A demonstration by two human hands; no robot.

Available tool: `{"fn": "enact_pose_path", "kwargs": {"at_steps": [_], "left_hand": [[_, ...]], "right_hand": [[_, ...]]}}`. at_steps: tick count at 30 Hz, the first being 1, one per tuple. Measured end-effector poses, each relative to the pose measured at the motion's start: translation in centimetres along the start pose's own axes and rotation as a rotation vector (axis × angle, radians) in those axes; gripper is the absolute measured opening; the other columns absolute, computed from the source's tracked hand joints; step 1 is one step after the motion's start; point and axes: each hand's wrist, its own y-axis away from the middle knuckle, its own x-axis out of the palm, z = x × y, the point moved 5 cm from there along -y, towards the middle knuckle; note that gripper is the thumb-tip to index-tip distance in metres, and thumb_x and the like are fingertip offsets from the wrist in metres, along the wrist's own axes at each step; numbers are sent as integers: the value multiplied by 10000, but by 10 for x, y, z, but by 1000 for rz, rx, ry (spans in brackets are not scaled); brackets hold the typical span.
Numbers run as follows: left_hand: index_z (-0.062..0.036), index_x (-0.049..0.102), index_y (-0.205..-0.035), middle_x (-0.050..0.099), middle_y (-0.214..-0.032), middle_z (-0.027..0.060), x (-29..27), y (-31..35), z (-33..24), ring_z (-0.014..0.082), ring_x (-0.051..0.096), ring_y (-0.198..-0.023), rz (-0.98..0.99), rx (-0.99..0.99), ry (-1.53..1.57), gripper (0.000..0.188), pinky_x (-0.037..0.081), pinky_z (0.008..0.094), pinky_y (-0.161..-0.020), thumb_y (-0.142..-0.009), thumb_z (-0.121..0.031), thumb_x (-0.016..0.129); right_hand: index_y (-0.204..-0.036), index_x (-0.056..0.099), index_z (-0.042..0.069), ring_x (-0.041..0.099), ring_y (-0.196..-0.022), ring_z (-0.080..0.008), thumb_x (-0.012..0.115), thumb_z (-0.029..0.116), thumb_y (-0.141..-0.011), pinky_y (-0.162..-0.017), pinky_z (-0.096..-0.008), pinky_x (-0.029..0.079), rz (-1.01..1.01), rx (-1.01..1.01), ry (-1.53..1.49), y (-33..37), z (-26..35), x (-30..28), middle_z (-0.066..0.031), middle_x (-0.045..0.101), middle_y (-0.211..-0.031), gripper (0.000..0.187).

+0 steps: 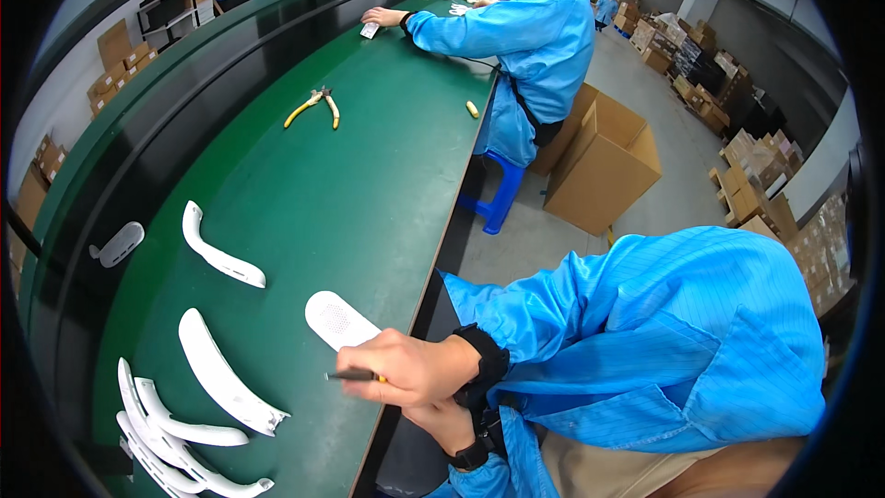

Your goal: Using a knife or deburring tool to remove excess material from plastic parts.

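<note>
Near the bench's front edge, my right hand [395,371] is closed around a slim dark-tipped tool [353,375] with a bit of yellow at the fingers. Its exact kind is not clear. A white rounded part with a patch of small holes [337,317] reaches out from under this hand. My left hand [446,424] sits below and partly behind the right one. Its fingers are hidden, so I cannot see whether it grips the white part. Both wrists wear black bands.
On the green bench [369,175] lie several curved white casings [221,373], a white oval piece [122,244], yellow-handled pliers [313,109] and a small yellow object [472,109]. Farther up, a co-worker in blue [516,32] handles white parts. An open carton [604,161] stands beside a blue stool [501,194].
</note>
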Motion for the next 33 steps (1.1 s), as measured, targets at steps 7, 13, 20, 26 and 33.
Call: {"fn": "enact_pose_path", "kwargs": {"at_steps": [7, 13, 20, 26, 33], "left_hand": [[94, 507, -1119, 594, -1011, 172, 6, 3, -9, 222, 596, -910, -160, 88, -16, 359, 475, 358, -772, -972, -234, 528], [80, 494, -1011, 608, -781, 157, 10, -12, -31, 199, 607, -670, 20, -110, 175, 264, 505, 313, -665, -981, -183, 495], [115, 492, -1240, 647, -876, 231, 13, -8, -80, 264, 658, -658, -141, -15, -254, 352, 530, 368, -544, -942, -71, 514], [-3, 557, -1296, 673, -968, 180, 28, -19, -137, 356, 660, -816, -75, 464, -992, 438, 518, 409, -684, -860, -3, 591], [-22, 562, -1296, 622, -975, 124, 47, -29, -166, 293, 656, -751, 107, 437, -1194, 487, 525, 364, -626, -819, -49, 655]], "right_hand": [[-865, 483, 6, 495, -541, -272, 566, 131, -933, -516, -365, 391, -20, -171, 60, 7, 6, 10, -116, 475, -624, 165], [-919, 516, 0, 540, -614, -109, 547, 233, -981, -562, -269, 454, -56, 328, -384, -10, 8, -45, -28, 557, -703, 243], [-1115, 531, -99, 649, -755, -257, 693, 378, -853, -611, -364, 491, 115, 356, 251, 17, -8, -86, -174, 661, -888, 567], [-1244, 535, -18, 570, -850, -118, 617, 357, -924, -737, -281, 481, 149, 517, -411, 34, -49, -55, -53, 626, -938, 500], [-1295, 503, 0, 548, -959, -102, 532, 381, -968, -842, -262, 450, 117, 480, -835, 30, -49, -64, -41, 613, -1004, 503]]}}
